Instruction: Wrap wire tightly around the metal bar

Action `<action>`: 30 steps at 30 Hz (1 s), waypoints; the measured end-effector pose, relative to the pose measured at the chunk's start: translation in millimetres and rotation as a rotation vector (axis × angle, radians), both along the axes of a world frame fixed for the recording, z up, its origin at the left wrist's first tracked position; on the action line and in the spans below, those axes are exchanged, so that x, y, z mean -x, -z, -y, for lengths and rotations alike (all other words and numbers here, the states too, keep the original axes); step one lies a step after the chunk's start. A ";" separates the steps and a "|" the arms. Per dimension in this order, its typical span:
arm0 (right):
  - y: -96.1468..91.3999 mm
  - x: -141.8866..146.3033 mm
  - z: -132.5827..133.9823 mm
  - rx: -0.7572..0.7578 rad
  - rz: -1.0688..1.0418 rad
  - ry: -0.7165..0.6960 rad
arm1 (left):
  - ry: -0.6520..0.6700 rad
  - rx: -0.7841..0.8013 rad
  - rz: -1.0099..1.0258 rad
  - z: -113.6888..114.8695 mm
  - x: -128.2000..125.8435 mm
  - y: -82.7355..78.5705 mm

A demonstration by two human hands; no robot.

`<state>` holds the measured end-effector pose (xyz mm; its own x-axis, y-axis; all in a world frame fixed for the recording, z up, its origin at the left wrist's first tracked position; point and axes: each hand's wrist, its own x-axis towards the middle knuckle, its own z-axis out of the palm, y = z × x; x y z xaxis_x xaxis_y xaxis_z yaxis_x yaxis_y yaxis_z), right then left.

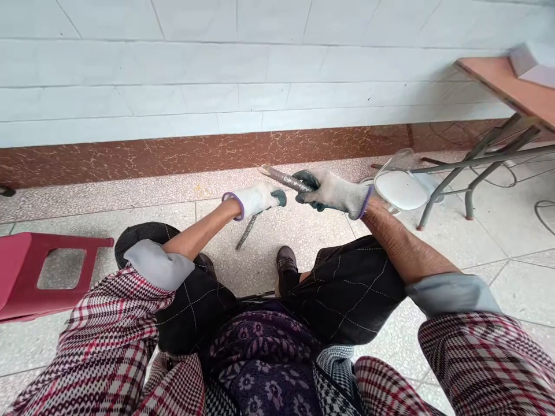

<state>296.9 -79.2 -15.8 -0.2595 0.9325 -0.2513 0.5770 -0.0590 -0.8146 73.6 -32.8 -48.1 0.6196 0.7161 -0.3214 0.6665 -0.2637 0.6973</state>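
Both my hands wear pale knit gloves with dark coated fingers and purple cuffs. My right hand (336, 190) is wrapped around a round stick (281, 176). Its middle looks ridged and metallic, like wound wire, and its pale end points up and left toward the wall. My left hand (260, 198) is closed, a short gap to the left of my right hand. A dark ridged rod (246, 232) sticks out below that fist, slanting down and left over the floor; the fingers hide its upper end.
A red plastic stool (82, 277) stands at my left. To the right, a white round object with clear plastic (401, 189) lies near a table (511, 81) with metal legs, a white box (533, 63) on top and cables below. The tiled wall (173, 69) is ahead.
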 end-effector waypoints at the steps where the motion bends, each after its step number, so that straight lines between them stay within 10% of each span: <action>1: -0.5 5.2 1.7 0.035 -0.054 0.009 | 0.005 -0.008 0.007 1.4 -2.5 1.3; 8: -3.3 21.0 9.8 0.099 -0.539 0.045 | 0.008 -0.084 0.035 -7.7 -20.4 8.7; 17: -3.5 24.2 12.2 0.169 -0.643 -0.025 | 0.031 -0.267 -0.007 -24.6 -17.7 11.2; 23: 16.1 -0.2 -19.4 -0.248 0.094 0.140 | 0.030 -0.220 -0.027 -4.0 -21.0 5.1; 27: 34.4 -10.3 -30.5 -0.328 0.767 -0.053 | -0.027 -0.152 -0.043 -1.4 -8.9 -4.8; 30: 39.0 -8.2 -22.9 -0.269 0.860 -0.204 | -0.059 -0.108 -0.049 -5.8 1.2 -8.6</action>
<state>305.1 -56.3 -54.8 -0.2501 0.9441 -0.2148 0.9681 0.2399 -0.0726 72.4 -27.0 -39.5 0.5607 0.7831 -0.2689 0.7156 -0.2949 0.6333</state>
